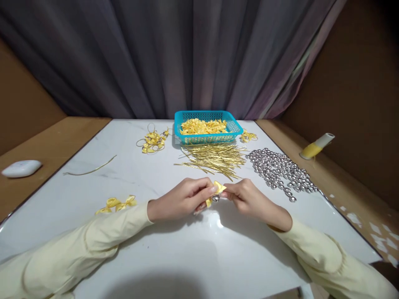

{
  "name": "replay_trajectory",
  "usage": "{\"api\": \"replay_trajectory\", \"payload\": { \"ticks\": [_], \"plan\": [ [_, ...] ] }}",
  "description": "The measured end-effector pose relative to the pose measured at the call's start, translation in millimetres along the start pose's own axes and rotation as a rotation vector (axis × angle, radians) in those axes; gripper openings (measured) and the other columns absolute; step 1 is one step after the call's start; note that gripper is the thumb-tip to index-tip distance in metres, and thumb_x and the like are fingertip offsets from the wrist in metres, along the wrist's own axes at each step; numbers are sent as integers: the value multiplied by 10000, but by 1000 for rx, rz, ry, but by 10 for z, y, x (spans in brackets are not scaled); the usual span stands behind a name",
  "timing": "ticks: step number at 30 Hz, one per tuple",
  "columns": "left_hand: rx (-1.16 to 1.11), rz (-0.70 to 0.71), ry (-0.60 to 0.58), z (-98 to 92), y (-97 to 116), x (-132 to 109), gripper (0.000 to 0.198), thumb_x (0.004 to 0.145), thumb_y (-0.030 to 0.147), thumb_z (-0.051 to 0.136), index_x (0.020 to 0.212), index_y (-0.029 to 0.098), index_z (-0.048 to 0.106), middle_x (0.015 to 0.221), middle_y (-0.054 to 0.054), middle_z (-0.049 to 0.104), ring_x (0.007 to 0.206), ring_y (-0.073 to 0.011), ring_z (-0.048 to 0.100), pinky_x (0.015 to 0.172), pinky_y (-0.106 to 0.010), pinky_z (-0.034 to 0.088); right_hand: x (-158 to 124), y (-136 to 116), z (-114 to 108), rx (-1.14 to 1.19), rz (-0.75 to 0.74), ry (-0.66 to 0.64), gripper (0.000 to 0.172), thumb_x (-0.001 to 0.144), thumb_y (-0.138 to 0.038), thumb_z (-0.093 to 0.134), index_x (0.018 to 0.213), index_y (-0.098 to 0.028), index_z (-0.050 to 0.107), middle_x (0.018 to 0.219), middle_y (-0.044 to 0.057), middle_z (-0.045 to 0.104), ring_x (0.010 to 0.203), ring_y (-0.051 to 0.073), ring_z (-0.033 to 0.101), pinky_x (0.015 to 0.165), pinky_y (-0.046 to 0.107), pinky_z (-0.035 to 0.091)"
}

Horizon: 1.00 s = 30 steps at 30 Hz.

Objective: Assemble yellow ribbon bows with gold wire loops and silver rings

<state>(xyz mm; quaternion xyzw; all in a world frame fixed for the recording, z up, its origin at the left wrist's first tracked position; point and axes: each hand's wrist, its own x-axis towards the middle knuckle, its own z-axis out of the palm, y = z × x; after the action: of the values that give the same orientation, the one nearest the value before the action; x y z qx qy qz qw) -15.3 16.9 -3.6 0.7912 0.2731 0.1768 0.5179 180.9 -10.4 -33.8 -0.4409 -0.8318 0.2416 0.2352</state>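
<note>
My left hand (183,199) and my right hand (247,197) meet at the middle of the white table (131,249), both pinched on a small yellow ribbon bow (217,190). A small silver piece shows just under the bow between my fingers. Beyond my hands lies a pile of thin gold wire ties (215,159). A heap of silver beads (280,170) spreads to the right of the ties. Both forearms wear pale yellow sleeves.
A blue basket (179,124) of yellow ribbon pieces stands at the back. Finished yellow bows lie at back left (152,141), back right (247,136) and near left (116,204). One loose gold strand (90,168), a white case (21,168) and a yellow-white tube (316,146) lie around.
</note>
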Motion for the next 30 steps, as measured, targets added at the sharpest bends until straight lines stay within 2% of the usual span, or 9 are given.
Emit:
{"api": "replay_trajectory", "payload": {
  "ticks": [5,7,9,12,15,17,19,22,30],
  "plan": [
    [79,81,-18,15,13,-15,253,899,274,359,681,169,433,501,56,449,457,-74,397,503,-206,357,13,-11,29,-4,25,-7,214,730,-73,398,541,-173,389,475,-56,270,456,80,213,463,221,202],
    [90,95,-28,9,13,-19,253,901,262,355,677,170,428,500,55,450,457,-74,399,501,-202,356,20,-14,12,13,40,2,241,748,-97,410,523,-173,374,470,-58,259,459,80,210,461,224,195],
    [106,99,-34,-7,16,-19,257,905,262,345,683,169,436,499,54,448,459,-76,407,502,-201,358,25,-4,-24,114,60,-30,265,802,-171,426,537,-163,416,486,-48,321,470,78,261,470,217,219],
    [193,123,-14,-41,22,-17,263,906,269,347,691,164,455,526,46,458,472,-77,415,509,-201,356,20,16,-97,448,148,-253,287,863,-346,419,700,-146,545,501,-55,353,451,72,303,447,202,241],
    [320,175,6,-56,12,-17,249,908,251,347,724,155,484,582,33,480,507,-79,422,534,-205,346,9,-20,-148,726,196,-438,335,813,-464,491,877,-146,573,480,-90,277,404,56,222,393,193,182],
    [380,207,-10,-48,-5,-18,238,907,233,345,741,152,496,595,30,474,518,-80,418,535,-205,335,9,-93,-153,779,190,-399,360,754,-480,568,867,-138,579,490,-97,258,413,48,185,386,194,150],
    [408,225,-41,-35,-22,-17,233,901,220,349,729,150,490,603,27,468,524,-81,417,531,-203,328,13,-179,-139,751,230,-329,331,762,-456,571,804,-127,586,499,-95,231,433,48,160,389,200,136],
    [384,207,-84,-30,-27,-11,251,901,228,343,709,148,483,612,19,480,530,-82,427,532,-203,334,16,-252,-110,699,272,-309,286,789,-409,554,765,-126,587,508,-89,215,443,49,165,394,205,146],
    [28,0,-204,-52,17,7,327,907,341,326,661,155,437,509,58,376,450,-70,334,457,-195,295,-12,-171,-101,541,196,-235,225,763,-345,597,755,-121,609,538,-74,255,476,53,210,419,206,175]
  ]
}}
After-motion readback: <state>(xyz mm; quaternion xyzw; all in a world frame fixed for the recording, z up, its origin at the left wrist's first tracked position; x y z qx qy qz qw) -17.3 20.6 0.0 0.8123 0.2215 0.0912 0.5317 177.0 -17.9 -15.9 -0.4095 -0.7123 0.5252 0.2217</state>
